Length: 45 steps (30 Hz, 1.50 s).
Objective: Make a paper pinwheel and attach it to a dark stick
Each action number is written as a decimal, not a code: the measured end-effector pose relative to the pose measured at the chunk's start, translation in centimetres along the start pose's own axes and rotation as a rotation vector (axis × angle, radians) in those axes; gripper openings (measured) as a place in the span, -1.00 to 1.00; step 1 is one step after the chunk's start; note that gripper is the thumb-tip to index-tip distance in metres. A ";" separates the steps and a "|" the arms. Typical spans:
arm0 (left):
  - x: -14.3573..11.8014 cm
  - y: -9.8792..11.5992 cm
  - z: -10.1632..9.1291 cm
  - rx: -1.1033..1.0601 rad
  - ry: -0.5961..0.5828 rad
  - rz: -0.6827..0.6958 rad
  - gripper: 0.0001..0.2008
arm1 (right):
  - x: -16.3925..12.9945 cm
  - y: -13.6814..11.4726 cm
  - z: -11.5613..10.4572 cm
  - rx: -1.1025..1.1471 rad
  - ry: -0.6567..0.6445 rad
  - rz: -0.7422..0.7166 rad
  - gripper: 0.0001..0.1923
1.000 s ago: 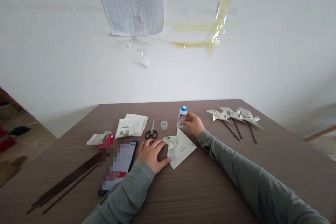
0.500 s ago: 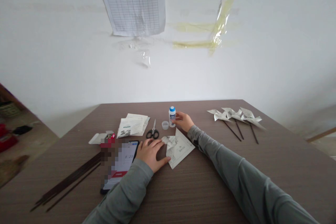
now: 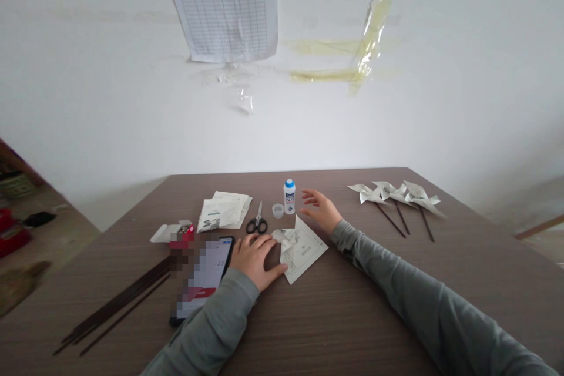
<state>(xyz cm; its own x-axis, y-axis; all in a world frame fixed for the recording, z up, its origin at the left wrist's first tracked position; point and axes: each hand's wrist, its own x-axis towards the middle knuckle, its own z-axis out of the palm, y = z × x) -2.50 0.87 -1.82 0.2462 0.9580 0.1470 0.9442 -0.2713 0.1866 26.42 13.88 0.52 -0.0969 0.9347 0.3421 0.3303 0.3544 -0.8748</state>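
My left hand (image 3: 256,261) rests palm down with fingers spread, its fingertips at the left edge of a printed paper square (image 3: 307,248) that has one part folded over. Just right of a glue bottle (image 3: 289,198) with a blue top, my right hand (image 3: 321,210) is apart from it, fingers parted and holding nothing. The bottle stands upright. A small clear cap (image 3: 277,210) sits beside it on the left. Black-handled scissors (image 3: 256,222) lie beyond my left hand, blades pointing to the wall.
Three paper pinwheels (image 3: 396,194) on dark sticks lie at the right. To the left are a stack of printed papers (image 3: 223,211), a small red box (image 3: 183,236), a phone (image 3: 207,273) and several dark sticks (image 3: 117,299). A white wall (image 3: 308,135) stands behind the table.
My right hand has let go of the glue bottle and moved a little to the right. The bottle stays standing in place. My left hand is almost unmoved.
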 end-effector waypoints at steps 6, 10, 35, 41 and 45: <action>-0.2 1.3 0.4 -0.001 0.072 0.027 -0.34 | -5.6 -0.8 -3.2 -0.229 -0.166 -0.321 -0.67; -0.3 1.5 0.2 -0.040 0.047 0.115 -0.34 | -9.2 -1.4 -4.2 -0.429 -0.332 -0.537 -0.81; -0.4 3.0 1.4 -0.049 0.164 0.064 -0.38 | -12.0 -2.1 -3.8 -0.614 -0.410 -0.555 -0.80; -0.9 3.4 0.3 -0.030 0.153 0.079 -0.41 | -12.1 -2.2 -3.7 -0.601 -0.403 -0.520 -0.71; -0.9 3.5 0.2 -0.037 0.157 0.079 -0.42 | -12.2 -2.0 -3.8 -0.584 -0.402 -0.518 -0.56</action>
<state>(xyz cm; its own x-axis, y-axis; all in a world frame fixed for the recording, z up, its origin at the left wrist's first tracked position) 0.59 -0.93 -1.47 0.2796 0.9081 0.3118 0.9139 -0.3512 0.2036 30.45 1.66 -0.56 -0.6548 0.6381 0.4050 0.5700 0.7689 -0.2898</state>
